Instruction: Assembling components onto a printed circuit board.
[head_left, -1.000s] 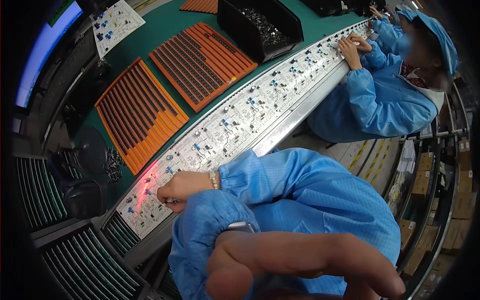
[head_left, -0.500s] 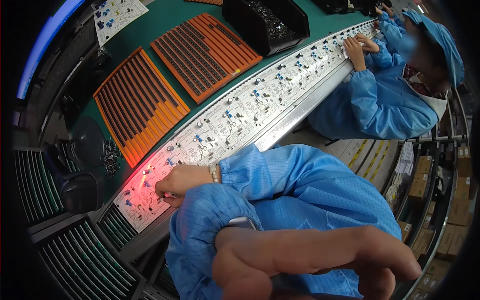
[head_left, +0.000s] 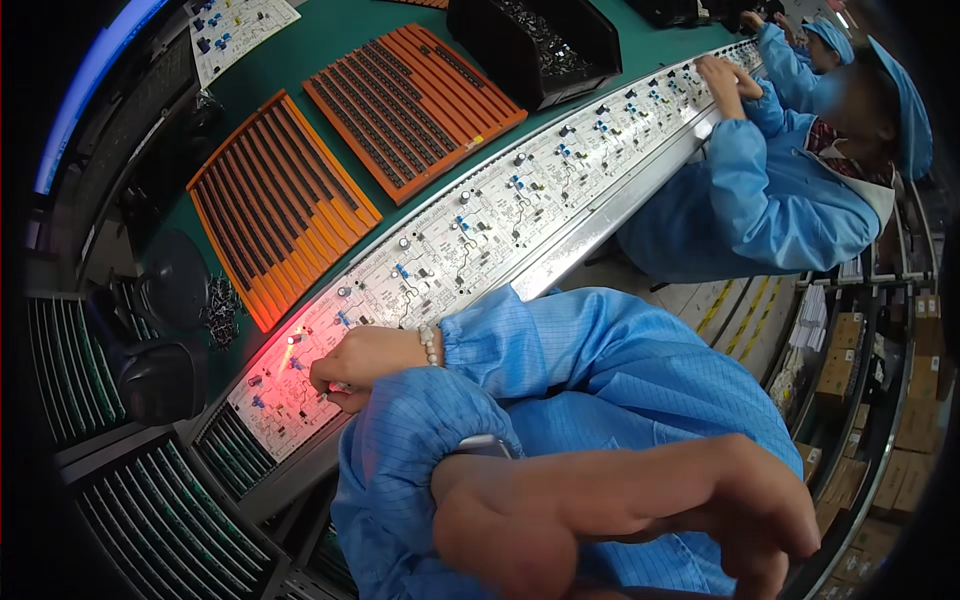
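My right hand (head_left: 365,362), with a beaded bracelet at its wrist, reaches to the left over a white circuit board (head_left: 265,425) at the near end of a long row. Its fingers are bent and closed at the board's surface; a small glint shows between them, too hidden to name. Large and close to the camera, my left hand (head_left: 610,500) stretches to the right with curved fingers apart from the thumb, nothing visible in it. Red light falls on the boards beside my right hand, around an upright capacitor (head_left: 294,340).
Orange slotted trays (head_left: 270,215) with dark parts lie on the green tabletop (head_left: 385,222). Behind stands a black bin (head_left: 540,90) of small parts. A metal rail (head_left: 560,262) edges the boards. A co-worker (head_left: 770,190) in blue works farther along. Board racks (head_left: 170,520) stand lower left.
My left hand's fingers have curled downward and drawn slightly left. The boards have slid a little to the upper right. The co-worker's hands and head have shifted. My right hand is nearly still.
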